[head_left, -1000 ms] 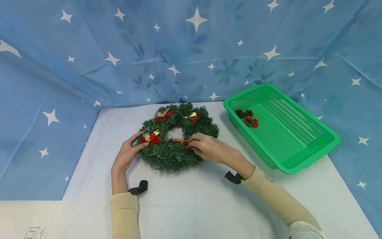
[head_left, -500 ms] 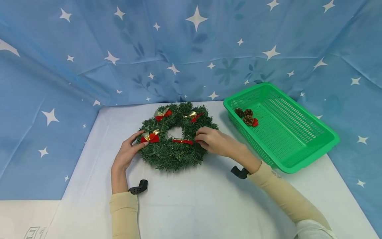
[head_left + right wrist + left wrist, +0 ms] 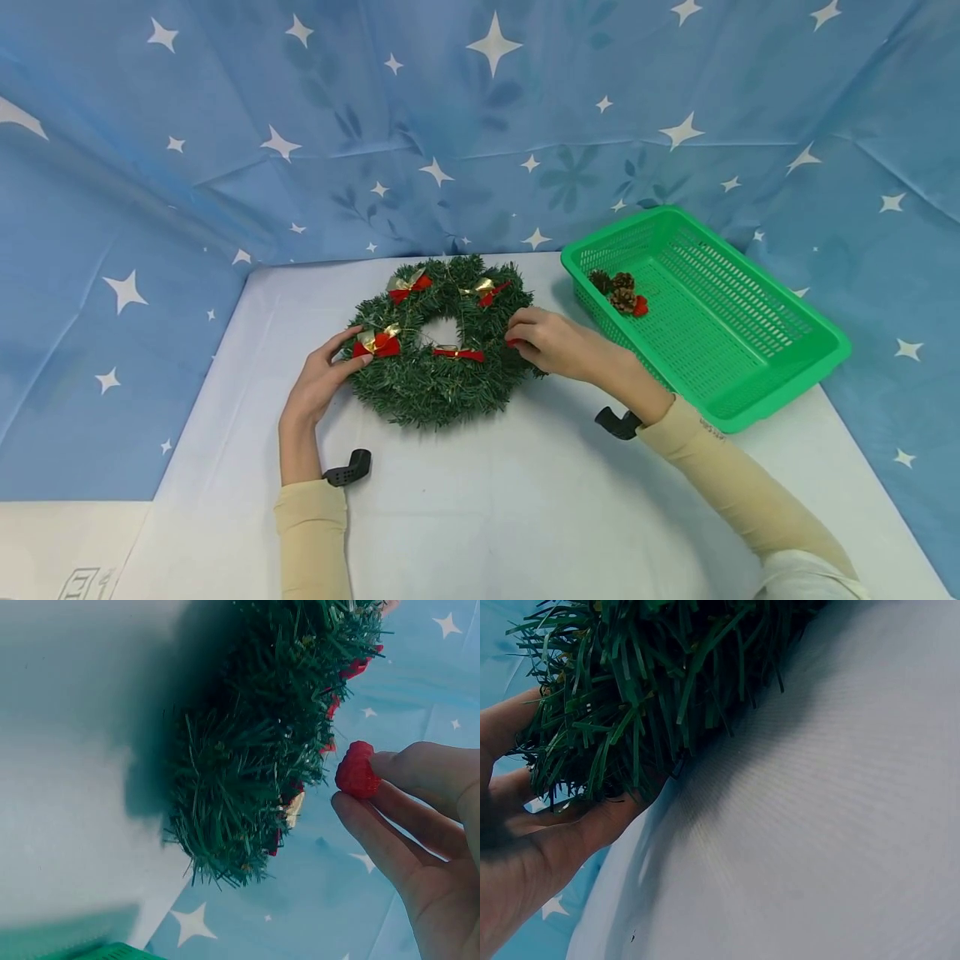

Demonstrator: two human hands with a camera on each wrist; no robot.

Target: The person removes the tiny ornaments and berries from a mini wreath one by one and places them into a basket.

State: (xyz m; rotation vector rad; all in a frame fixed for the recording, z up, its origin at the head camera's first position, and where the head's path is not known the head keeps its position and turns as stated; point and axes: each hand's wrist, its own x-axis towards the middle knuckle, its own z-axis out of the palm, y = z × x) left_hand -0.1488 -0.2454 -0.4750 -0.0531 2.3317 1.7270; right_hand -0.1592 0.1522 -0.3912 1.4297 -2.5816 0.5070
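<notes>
A green tinsel wreath (image 3: 431, 402) lies on the white table, with several red and gold bows on it. My left hand (image 3: 321, 382) holds the wreath's left edge, its thumb near the left bow (image 3: 384, 345). In the left wrist view, the fingers (image 3: 607, 821) are around the green strands and partly hidden by them. My right hand (image 3: 555, 343) is at the wreath's right side. Between its thumb and fingers it pinches a small red raspberry-like ornament (image 3: 357, 771). The right wrist view shows that ornament beside the wreath, apart from the strands.
A green plastic basket (image 3: 780, 400) stands right of the wreath. In its left end are several brown pine cones (image 3: 622, 298) and a red piece (image 3: 640, 306). Blue star-printed cloth (image 3: 450, 108) hangs behind the white table (image 3: 480, 508).
My right hand, with the red ornament, has moved right and slightly away from me, from beside the near bow to the wreath's right side. My left hand has stayed in place.
</notes>
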